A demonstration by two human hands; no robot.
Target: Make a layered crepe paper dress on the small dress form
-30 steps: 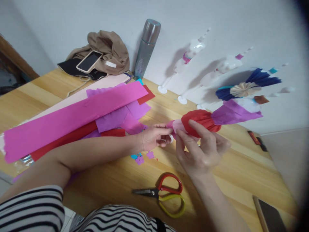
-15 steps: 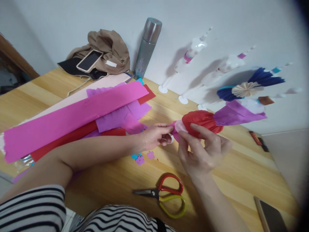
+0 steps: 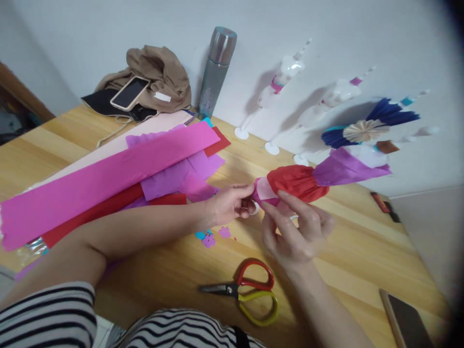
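A figure wrapped in crepe paper (image 3: 299, 182) lies slantwise above the table, purple at its upper end, red in the middle, pink and magenta at its lower end. My left hand (image 3: 237, 199) is closed on the magenta end, the thumb pressing on top. At the pink band (image 3: 266, 188), the thumb and forefinger of my right hand (image 3: 295, 224) pinch the paper's edge, with the other fingers bent. Scissors (image 3: 237, 290) with a red and a yellow handle lie below the hands. Small purple paper flowers (image 3: 209, 240) are scattered near my left wrist.
Magenta paper (image 3: 108, 179) tops a pile of crepe sheets on the left. Behind stand a grey flask (image 3: 215, 72), a brown cloth bag (image 3: 159, 77) with a phone (image 3: 129, 93), and clear figures on white bases (image 3: 271, 148). Another phone (image 3: 406, 319) lies at the right edge.
The camera view has shifted slightly. My right hand has slid a little down and left along the figure, and more of the pink band now shows between the hands.
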